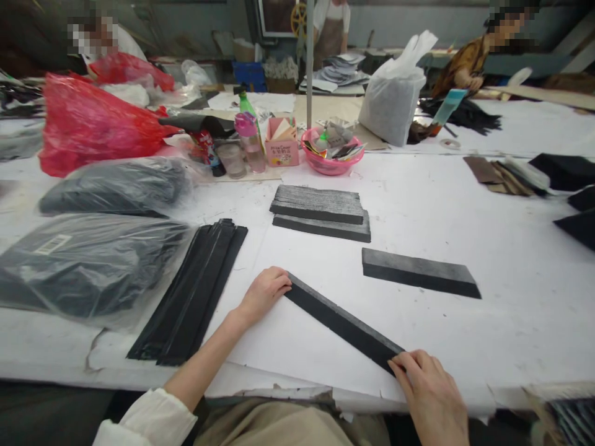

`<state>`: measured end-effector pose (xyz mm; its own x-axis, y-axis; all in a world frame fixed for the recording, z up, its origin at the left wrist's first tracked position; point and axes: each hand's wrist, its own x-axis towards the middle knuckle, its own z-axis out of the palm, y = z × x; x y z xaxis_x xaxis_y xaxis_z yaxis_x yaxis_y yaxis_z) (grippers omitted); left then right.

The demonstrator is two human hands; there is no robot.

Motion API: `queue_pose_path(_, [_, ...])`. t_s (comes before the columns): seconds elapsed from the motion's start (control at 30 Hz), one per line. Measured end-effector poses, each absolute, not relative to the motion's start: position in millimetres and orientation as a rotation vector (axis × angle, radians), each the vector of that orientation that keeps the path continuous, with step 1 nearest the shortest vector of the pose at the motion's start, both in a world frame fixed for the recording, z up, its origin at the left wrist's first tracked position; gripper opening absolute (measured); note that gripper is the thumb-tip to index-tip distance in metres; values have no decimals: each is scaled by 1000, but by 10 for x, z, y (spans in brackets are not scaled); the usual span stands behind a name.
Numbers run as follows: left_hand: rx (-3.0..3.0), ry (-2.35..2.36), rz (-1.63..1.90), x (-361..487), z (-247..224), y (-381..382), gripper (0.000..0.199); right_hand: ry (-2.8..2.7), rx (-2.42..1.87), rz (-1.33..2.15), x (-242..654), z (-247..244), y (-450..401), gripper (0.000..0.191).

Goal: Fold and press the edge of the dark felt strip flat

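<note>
- Workshop bench, wide white paper-covered table [465,204], is carrying all the stock; other people are working at the far end.
- Left hand [264,294] is resting fingers curled over the far end of a long dark grey flat strip stack [341,322], pressing it down rather than pinching.
- Right hand [430,393] is lying flat, fingertips [400,367] on the near end of the same strip stack; not wrapped around it.
- Strip stack is lying diagonally across the table's near edge, between both hands.
- Judgement: squaring the stack is the step in hand. Keep both ends pushed inward evenly, palms low, so layers are not fanning.
- Loose black strips fanned out [195,291] are sitting just left of the left hand; watch the elbow there.
- Shorter dark grey block of strips [418,272] is lying apart, beyond the held stack.
- Two stacked grey slab piles [320,214] are sitting further back, centre.
- Clear plastic bags of black material [88,260] are crowding the left side.
</note>
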<state>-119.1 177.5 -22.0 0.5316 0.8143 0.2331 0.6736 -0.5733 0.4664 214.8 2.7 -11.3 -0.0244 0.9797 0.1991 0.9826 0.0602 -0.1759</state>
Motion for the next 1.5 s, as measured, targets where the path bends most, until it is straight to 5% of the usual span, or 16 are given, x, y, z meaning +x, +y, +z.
queue_pose_path(0.27, [2468,1229,555,-1178,-165,1802,11,-2100,-1833,282,989,21,990,8])
queue_pose_path(0.5, [2401,1259,482,-1212,-79,1919,5,-2164,-2001,231,418,-80,1589,22])
queue_pose_path(0.67, [2405,1214,392,-1241,-57,2022,30,-2229,-2032,255,394,-78,1670,21])
queue_pose_path(1.5, [2484,918,283,-1317,-95,2301,11,-2106,-1642,412,562,-274,1628,11])
